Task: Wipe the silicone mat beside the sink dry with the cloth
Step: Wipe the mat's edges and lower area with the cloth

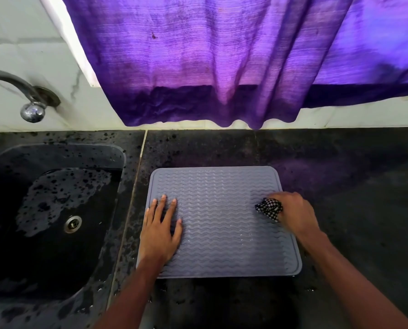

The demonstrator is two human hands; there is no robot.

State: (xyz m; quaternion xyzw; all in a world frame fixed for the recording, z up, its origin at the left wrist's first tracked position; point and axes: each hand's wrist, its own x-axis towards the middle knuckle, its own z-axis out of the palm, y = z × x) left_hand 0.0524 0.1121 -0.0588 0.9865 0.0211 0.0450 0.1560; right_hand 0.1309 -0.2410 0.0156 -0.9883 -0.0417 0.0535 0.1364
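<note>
A grey silicone mat [219, 210] with wavy ridges lies flat on the dark counter, just right of the sink. My left hand [161, 230] rests palm down on the mat's left part, fingers spread. My right hand [293, 214] is at the mat's right edge, closed around a bunched black-and-white checked cloth [269, 208] that presses on the mat. Small water drops glint on the mat's lower middle.
A dark sink [55, 210] with a drain [72, 224] fills the left side, and a metal tap [32, 110] juts from the wall above it. A purple curtain [222, 67] hangs over the counter's back edge. Dark counter [352, 198] stretches right of the mat.
</note>
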